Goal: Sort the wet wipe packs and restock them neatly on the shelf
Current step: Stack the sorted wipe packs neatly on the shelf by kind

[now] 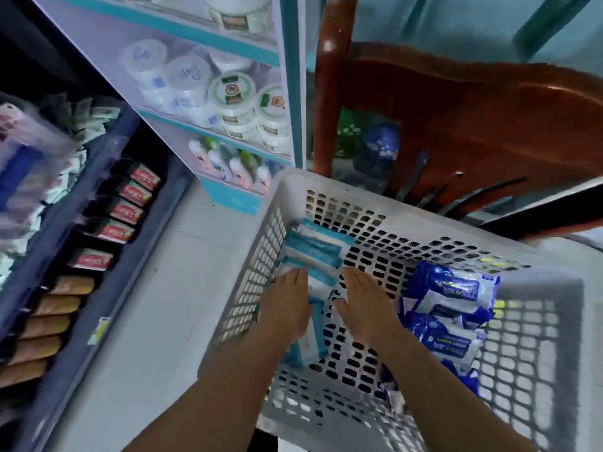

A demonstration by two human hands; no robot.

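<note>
- Both your hands are down inside the white perforated basket [424, 246], on its left half.
- Your left hand [285, 301] lies palm-down with its fingers straight and close together, the tips resting on the row of teal-and-white wet wipe packs [313, 252] that runs along the basket's left wall.
- The fingers [295, 277] of that hand cover the left edge of the middle packs; they lie flat on them rather than curling round anything.
- Your right hand [365, 305] is also flat, fingers extended, just to the right of the same row, with its thumb side touching the packs' right edge.
- The teal row sits between your two hands, so the packs are pressed from both sides; whether any pack is lifted off the basket floor cannot be told.
- More of the teal packs carry on under your left wrist towards the near wall.
- A loose heap of dark blue-and-white wet wipe packs [453, 308] lies in the basket's right half, just beside your right hand but not touched by it.
- To your left stands a shelf unit [228, 138] with white tubs and bottles, and a darker rack [107, 223] with red-labelled packets.
- A brown wooden chair [473, 119] stands behind the basket.
</note>
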